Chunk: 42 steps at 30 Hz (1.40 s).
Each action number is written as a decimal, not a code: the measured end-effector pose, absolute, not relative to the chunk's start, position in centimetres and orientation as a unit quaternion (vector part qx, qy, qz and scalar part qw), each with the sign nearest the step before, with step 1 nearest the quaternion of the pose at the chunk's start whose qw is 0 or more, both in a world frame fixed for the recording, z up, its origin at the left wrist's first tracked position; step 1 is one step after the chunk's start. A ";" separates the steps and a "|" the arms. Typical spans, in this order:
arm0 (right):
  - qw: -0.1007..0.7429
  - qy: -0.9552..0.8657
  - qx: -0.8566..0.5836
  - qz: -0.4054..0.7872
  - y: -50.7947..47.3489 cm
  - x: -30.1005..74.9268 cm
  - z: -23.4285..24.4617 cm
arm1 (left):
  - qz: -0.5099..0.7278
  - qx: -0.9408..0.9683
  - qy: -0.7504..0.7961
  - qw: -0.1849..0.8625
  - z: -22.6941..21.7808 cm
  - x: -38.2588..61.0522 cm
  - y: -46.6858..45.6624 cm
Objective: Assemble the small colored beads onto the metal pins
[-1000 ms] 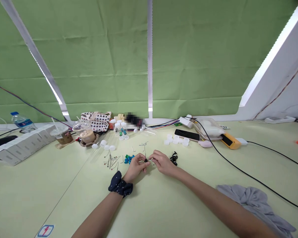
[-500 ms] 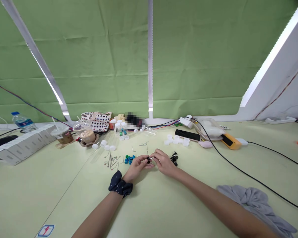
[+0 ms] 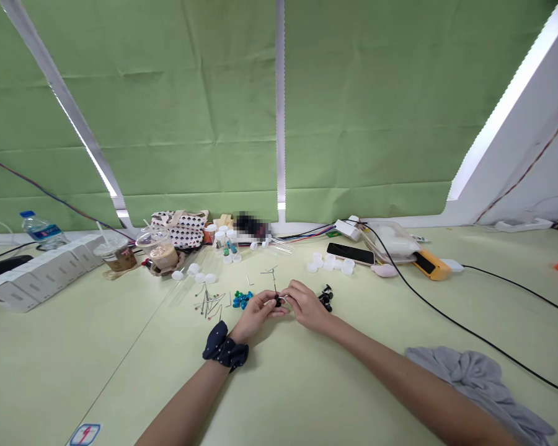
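My left hand (image 3: 256, 314) and my right hand (image 3: 305, 304) meet at the middle of the pale green table (image 3: 283, 396). Their fingertips pinch together around a small black bead on a thin metal pin (image 3: 276, 300), whose shaft sticks up between them. A dark scrunchie (image 3: 225, 349) sits on my left wrist. Blue-green beads (image 3: 242, 299) lie just left of my left hand. Loose metal pins (image 3: 209, 301) are scattered further left. A little heap of black beads (image 3: 326, 297) lies just right of my right hand.
White caps (image 3: 330, 263), a phone (image 3: 350, 253), a yellow device (image 3: 430, 264) and a black cable (image 3: 469, 331) lie at the right. Two drink cups (image 3: 158, 251), a patterned pouch (image 3: 181, 226), small vials (image 3: 224, 238) and white boxes (image 3: 37, 275) stand at the left. Grey cloth (image 3: 483, 378) lies near my right arm.
My hands have drawn slightly closer together around the black bead and pin. Everything else on the table is unchanged.
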State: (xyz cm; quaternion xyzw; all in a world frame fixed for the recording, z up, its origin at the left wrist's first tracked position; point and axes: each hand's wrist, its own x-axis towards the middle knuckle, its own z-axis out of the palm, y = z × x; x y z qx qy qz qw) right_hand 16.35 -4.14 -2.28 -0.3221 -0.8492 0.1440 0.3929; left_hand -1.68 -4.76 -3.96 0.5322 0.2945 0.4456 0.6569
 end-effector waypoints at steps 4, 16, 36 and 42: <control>0.391 -0.849 -0.324 0.146 -4.3 16.3 -2.1 | 0.447 0.531 0.300 0.654 -3.7 -1.6 -4.9; 0.384 -0.851 -0.334 0.126 -4.6 16.2 -1.9 | 0.449 0.533 0.309 0.647 -3.5 -1.6 -5.0; 0.404 -0.829 -0.354 0.157 -4.0 16.1 -2.7 | 0.471 0.556 0.324 0.603 -3.4 -1.5 -5.1; 0.416 -0.818 -0.373 0.136 -4.1 15.9 -3.1 | 0.473 0.566 0.334 0.587 -3.7 -1.5 -5.4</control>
